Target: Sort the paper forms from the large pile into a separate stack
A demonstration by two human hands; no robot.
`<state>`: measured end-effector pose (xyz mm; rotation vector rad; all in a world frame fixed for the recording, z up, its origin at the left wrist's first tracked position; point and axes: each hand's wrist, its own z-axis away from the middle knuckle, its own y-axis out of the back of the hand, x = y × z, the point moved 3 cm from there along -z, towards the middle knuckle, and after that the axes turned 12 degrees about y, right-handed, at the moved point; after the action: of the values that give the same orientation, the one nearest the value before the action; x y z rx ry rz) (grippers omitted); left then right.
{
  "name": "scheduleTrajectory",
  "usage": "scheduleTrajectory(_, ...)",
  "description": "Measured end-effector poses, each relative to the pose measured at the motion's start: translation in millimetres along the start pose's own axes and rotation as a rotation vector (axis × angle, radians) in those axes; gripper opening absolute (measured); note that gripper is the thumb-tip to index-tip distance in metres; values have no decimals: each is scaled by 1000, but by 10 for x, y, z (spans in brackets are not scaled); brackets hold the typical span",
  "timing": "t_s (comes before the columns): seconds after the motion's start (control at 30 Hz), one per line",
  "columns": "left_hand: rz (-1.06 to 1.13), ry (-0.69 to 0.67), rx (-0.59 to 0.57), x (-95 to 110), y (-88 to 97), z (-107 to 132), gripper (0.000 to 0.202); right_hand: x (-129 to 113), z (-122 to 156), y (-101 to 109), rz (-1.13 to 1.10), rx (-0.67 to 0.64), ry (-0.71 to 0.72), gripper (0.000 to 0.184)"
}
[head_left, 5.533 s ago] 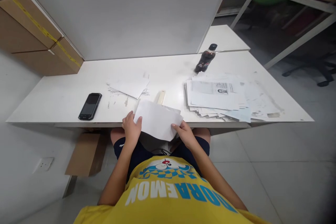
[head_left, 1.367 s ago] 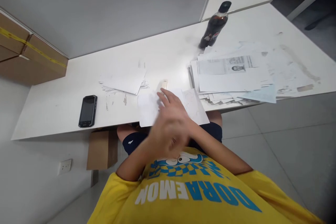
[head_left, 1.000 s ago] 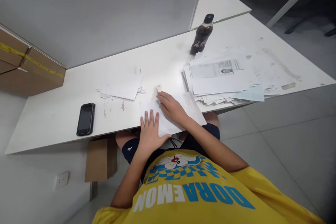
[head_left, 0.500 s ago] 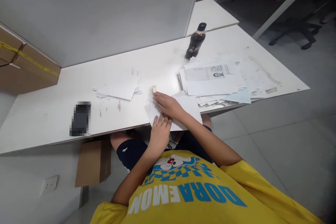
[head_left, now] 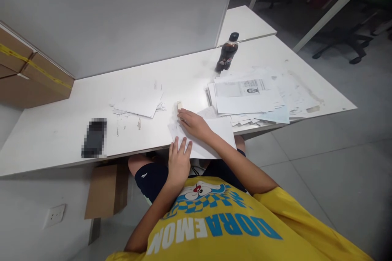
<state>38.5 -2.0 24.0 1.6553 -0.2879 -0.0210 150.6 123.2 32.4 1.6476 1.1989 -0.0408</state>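
Observation:
A small cream block (head_left: 179, 105), shaped like a stapler, stands at the far left corner of some white paper sheets (head_left: 222, 132). My right hand (head_left: 196, 124) is closed over its near end, which the fingers hide. The sheets lie at the table's front edge and stick out a little over it. With fingers spread flat, my left hand (head_left: 179, 161) rests on the near left part of the sheets and holds nothing.
A messy paper stack (head_left: 245, 96) lies to the right, with a cola bottle (head_left: 227, 53) upright behind it. Left of my hands are a smaller paper pile (head_left: 139, 104) and a blurred dark phone-like object (head_left: 94, 138). Cardboard boxes (head_left: 43, 77) stand far left.
My left hand has slid left and slightly toward me, away from the right hand, with its fingers spread wider. The right hand stays at the cream block.

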Motion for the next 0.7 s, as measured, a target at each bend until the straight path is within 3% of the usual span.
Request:
scheduleTrajectory(0.37,199,-15,228,-150,-121,-8,58,-51,-20,-4,-22,-9,4,28)
scheduleTrajectory(0.53,236,22,319,-261,-144,-4,53,-343,37,100,22,-18,3,28)
scheduleTrajectory(0.7,229,68,317,-395,-232,31,31,-725,481,181,65,-277,176,40)
